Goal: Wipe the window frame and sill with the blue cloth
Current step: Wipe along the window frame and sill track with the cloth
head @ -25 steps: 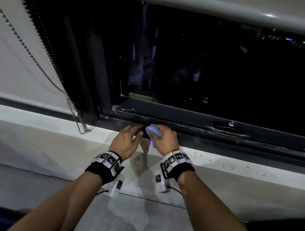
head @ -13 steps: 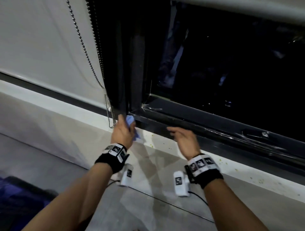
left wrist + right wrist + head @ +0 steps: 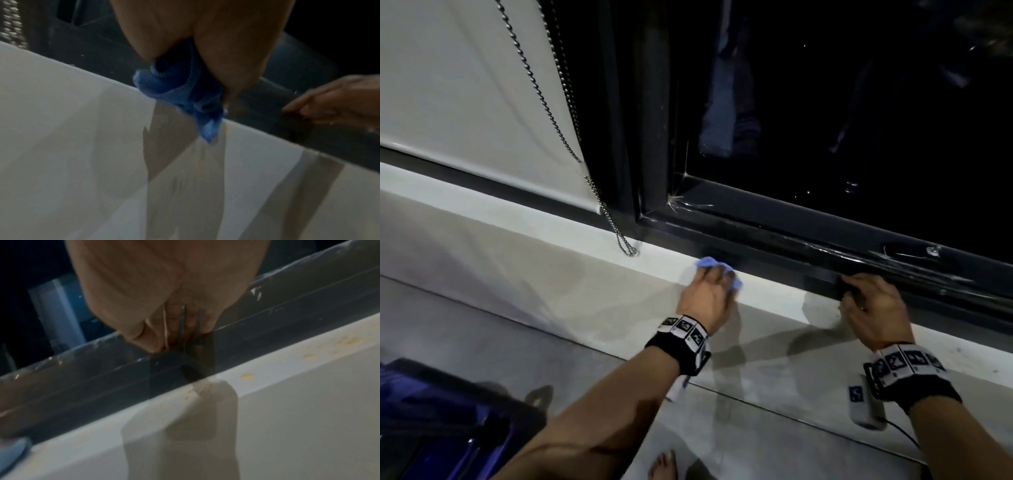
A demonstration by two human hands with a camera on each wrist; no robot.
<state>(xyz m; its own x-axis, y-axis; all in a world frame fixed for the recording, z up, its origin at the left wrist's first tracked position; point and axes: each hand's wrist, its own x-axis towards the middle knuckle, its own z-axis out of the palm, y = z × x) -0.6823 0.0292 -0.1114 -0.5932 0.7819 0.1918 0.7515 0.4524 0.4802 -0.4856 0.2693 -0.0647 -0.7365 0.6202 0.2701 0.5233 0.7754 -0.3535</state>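
Observation:
The blue cloth is bunched under my left hand, which grips it and presses it on the white sill where it meets the dark window frame. In the left wrist view the cloth hangs from between my fingers over that edge. My right hand holds nothing. Its straight fingers rest on the frame's lower rail, to the right of the cloth.
A bead chain hangs from the white roller blind and ends on the sill left of the cloth. Yellowish specks dot the sill by my right hand. A dark blue object sits on the floor at lower left.
The cloth passed from my right hand to my left. The left hand then slid it rightward along the sill, away from the chain. My right hand settled on the frame rail.

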